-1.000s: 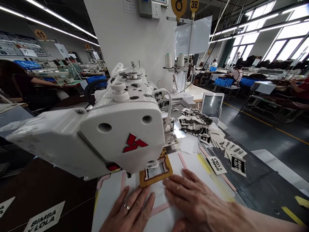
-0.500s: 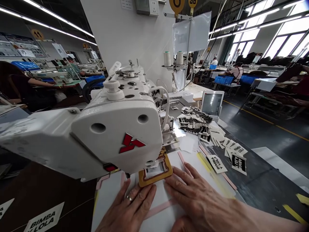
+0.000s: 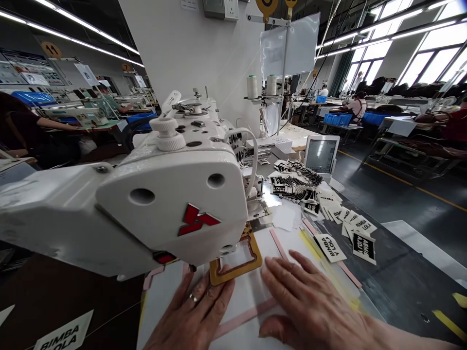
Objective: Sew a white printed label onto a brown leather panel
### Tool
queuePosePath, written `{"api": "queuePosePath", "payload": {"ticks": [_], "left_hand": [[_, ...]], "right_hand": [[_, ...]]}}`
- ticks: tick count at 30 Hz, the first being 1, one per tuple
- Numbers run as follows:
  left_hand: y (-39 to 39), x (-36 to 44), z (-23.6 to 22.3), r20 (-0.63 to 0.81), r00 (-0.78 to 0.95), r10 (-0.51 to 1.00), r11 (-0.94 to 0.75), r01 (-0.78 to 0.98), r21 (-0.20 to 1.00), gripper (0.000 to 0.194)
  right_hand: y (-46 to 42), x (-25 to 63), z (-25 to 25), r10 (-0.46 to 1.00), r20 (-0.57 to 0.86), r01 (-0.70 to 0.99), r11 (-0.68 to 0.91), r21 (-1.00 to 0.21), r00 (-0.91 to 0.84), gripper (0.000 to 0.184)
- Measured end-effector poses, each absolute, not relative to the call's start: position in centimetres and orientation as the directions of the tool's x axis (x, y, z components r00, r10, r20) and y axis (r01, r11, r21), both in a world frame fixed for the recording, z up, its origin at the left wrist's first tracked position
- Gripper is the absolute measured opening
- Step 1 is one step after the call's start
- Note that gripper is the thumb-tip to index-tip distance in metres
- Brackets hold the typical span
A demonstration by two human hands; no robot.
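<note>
My left hand (image 3: 193,311), with a ring on one finger, lies flat on a white sheet (image 3: 248,291), its fingertips at the lower corner of a gold-coloured rectangular frame (image 3: 236,263). This frame sits under the head of a white industrial sewing machine (image 3: 171,204) with a red logo. My right hand (image 3: 310,306) rests spread on the same sheet, to the right of the frame, and grips nothing. A pink strip (image 3: 248,317) runs across the sheet between my hands, partly hidden by them. The needle area is hidden behind the machine head.
Black-and-white BIMBA Y LOLA labels (image 3: 295,182) lie heaped behind the sheet, with loose ones (image 3: 330,248) to the right. A control screen (image 3: 321,155) and thread cones (image 3: 260,86) stand behind. Co-workers (image 3: 355,108) sit at distant machines with blue bins (image 3: 337,119).
My right hand has slid right, away from the gold frame, and the sheet and pink strip have shifted with my hands. The view has tilted slightly.
</note>
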State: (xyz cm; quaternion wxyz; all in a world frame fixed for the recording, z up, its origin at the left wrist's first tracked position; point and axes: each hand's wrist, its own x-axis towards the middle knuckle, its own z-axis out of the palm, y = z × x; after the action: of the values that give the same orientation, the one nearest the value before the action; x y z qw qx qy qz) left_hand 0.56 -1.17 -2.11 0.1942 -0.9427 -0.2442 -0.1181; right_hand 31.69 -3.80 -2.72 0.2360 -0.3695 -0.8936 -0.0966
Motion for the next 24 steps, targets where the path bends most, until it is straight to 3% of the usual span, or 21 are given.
{"api": "queuePosePath", "payload": {"ticks": [4,7,10,24], "left_hand": [[-1.0,0.7,-2.1,0.327,0.853,0.407,-0.812,0.502,-0.297,0.104],[-0.7,0.7,-1.9,0.335,0.843,0.421,-0.801,0.518,-0.299,0.101],[-0.6,0.7,-1.7,0.365,0.826,0.429,-0.784,0.541,-0.304,0.102],[-1.1,0.4,-1.5,0.369,0.807,0.46,-0.773,0.569,-0.281,0.104]], "right_hand": [[-3.1,31.3,-1.9,0.517,0.373,0.525,0.846,-0.09,-0.77,0.07],[-2.6,30.7,-0.3,0.594,0.194,0.544,0.799,-0.256,-0.781,0.084],[-2.5,30.3,0.4,0.645,0.147,0.569,0.743,-0.353,-0.75,0.086],[-2.2,29.9,0.8,0.642,0.066,0.571,0.72,-0.394,-0.763,0.084]]}}
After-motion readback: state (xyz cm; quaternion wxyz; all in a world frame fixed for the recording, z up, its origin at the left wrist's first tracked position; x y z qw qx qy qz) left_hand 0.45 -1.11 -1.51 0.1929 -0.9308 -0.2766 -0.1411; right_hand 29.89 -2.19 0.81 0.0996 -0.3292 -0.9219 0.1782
